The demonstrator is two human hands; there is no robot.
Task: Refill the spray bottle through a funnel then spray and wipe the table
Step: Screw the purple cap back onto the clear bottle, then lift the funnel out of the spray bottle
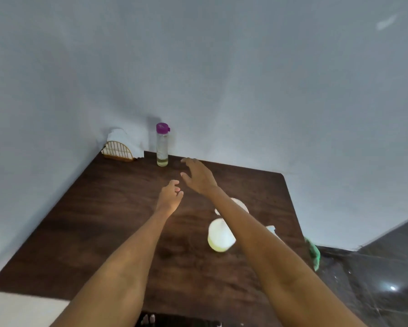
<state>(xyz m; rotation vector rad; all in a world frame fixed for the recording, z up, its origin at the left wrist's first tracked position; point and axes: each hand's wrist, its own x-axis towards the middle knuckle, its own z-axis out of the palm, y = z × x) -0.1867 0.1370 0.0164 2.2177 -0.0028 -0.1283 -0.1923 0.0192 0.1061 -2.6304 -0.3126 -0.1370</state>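
A clear bottle with a purple cap stands upright at the far edge of the dark wooden table, with a little yellowish liquid at its bottom. My right hand hovers open just right of it, fingers spread, not touching. My left hand is lower and nearer, fingers loosely curled, holding nothing. A white spray bottle body stands on the table under my right forearm. A white round thing, perhaps the funnel, is mostly hidden behind that arm. A green cloth hangs at the table's right edge.
A wicker napkin holder with white napkins sits in the far left corner against the wall. A small white piece lies by my right forearm. Grey walls close the table on the far and left sides. Dark floor lies to the right.
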